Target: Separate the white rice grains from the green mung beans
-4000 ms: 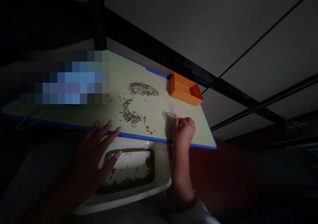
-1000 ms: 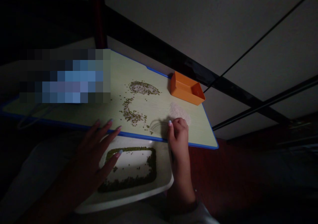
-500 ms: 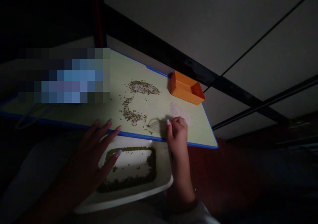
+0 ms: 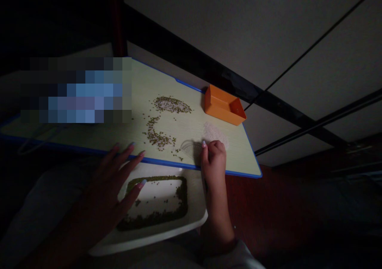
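Observation:
My right hand (image 4: 213, 157) is closed at the front part of the light tabletop (image 4: 185, 129). Its thumb and fingers pinch a thin clear piece with a curved edge (image 4: 190, 146), perhaps a protractor; its exact kind is hard to make out. Just left of that piece lie a few green beans and a curved strip of beans (image 4: 158, 137). Behind the hand is a patch of pale grains (image 4: 215, 133). Fingers spread, my left hand (image 4: 115, 181) hovers over the left side of a white tub (image 4: 198, 205), which has green beans (image 4: 155, 220) along its inner edges.
Farther back on the table sits a mixed heap of beans and pale grains (image 4: 173, 105). An open orange box (image 4: 223, 110) stands near the back right edge. A blurred-out bluish patch (image 4: 92, 94) covers the left side. Pale panels (image 4: 268, 30) rise behind the table.
My right hand and the clear piece have shifted very slightly to the right. My left hand, the beans and the tub look the same.

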Action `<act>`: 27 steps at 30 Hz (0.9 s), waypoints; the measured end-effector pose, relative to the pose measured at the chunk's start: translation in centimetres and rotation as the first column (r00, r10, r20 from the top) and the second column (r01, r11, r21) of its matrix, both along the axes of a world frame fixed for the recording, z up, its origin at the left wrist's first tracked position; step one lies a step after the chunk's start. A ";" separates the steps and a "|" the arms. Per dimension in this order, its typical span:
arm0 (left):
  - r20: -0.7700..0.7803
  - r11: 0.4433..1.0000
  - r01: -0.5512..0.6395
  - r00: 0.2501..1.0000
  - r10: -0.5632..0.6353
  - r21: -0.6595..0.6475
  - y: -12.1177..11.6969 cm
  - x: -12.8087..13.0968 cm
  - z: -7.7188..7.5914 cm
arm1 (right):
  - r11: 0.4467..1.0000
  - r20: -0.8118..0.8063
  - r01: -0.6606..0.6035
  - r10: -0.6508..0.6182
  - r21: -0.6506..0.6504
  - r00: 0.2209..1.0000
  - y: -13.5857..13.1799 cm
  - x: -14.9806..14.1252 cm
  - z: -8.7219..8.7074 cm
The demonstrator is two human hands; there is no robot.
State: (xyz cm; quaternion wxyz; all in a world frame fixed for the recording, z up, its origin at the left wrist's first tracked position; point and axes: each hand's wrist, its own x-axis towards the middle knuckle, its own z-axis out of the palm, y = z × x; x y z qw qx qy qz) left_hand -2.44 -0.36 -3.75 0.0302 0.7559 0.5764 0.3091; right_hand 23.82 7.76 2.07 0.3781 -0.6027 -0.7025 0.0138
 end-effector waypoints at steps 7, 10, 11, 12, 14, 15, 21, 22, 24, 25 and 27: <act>0.005 1.000 -0.002 1.000 0.002 0.001 -0.1 0.0 0.4 | 1.000 0.037 -0.012 0.013 -0.017 0.999 0.2 -0.2 0.2; -0.004 1.000 -0.003 1.000 0.003 0.002 -0.2 0.0 0.3 | 1.000 0.040 -0.012 0.013 -0.020 0.999 0.1 -0.2 0.2; -0.005 1.000 -0.001 1.000 0.001 0.001 -0.2 0.0 0.3 | 1.000 0.041 -0.014 0.015 -0.022 0.999 0.1 -0.2 0.2; -0.003 1.000 -0.001 1.000 0.001 0.000 -0.2 0.0 0.3 | 1.000 0.042 -0.018 0.019 -0.025 0.999 0.1 -0.2 0.2; 0.002 1.000 0.003 1.000 -0.003 0.001 -0.2 0.0 0.2 | 0.999 0.052 -0.031 0.032 -0.027 0.998 0.0 -0.3 0.2; 0.002 1.000 0.003 1.000 -0.003 0.001 -0.1 0.0 0.2 | 0.999 0.060 -0.035 0.036 -0.025 0.998 0.1 -0.3 0.2; 0.001 1.000 0.006 1.000 -0.006 0.006 -0.1 -0.2 0.1 | 1.000 0.100 -0.022 0.023 -0.009 0.995 0.4 -0.2 0.2; 0.004 1.000 0.006 1.000 -0.006 0.001 -0.1 -0.2 0.1 | 1.000 0.108 -0.018 0.018 -0.005 0.994 0.5 -0.2 0.2; 0.006 1.000 0.004 1.000 -0.004 -0.007 -0.2 -0.2 0.1 | 1.000 0.123 0.011 -0.012 0.014 0.992 0.5 -0.2 0.2; 0.007 1.000 0.002 1.000 -0.002 -0.010 -0.2 -0.2 0.1 | 0.999 0.128 0.037 -0.041 0.029 0.991 0.6 -0.2 0.2; 0.009 1.000 -0.002 1.000 0.002 -0.014 -0.1 -0.2 0.1 | 0.992 0.137 0.110 -0.119 0.067 0.983 0.6 -0.2 0.3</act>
